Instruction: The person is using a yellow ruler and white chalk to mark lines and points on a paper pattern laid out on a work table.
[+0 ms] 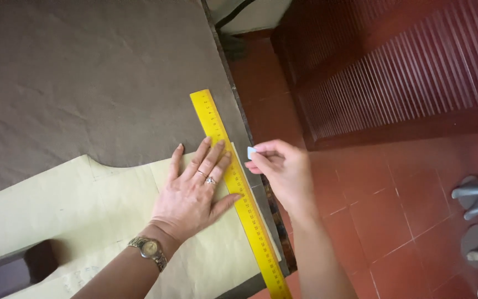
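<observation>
Desk (pixel 256 145) covered edge to edge with brown cloth (pixel 84 72), lightly creased. On the cloth, a pale yellow paper pattern (pixel 84 205) with a curved notch along its upper edge. Across the pattern's right side and the cloth above it, a yellow ruler (pixel 250 216), running diagonally close to the desk's right edge. Beyond that edge, red tiled floor (pixel 383 221).

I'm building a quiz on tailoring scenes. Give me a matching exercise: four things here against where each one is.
1. yellow ruler
2. white chalk piece
3. wristwatch
4. pale paper pattern

a. on the left wrist
b. spread on the brown fabric
c. pinched in the right hand
d. under the left hand fingers, along the table edge

Pairs: 1-d, 2-c, 3-a, 4-b
</observation>
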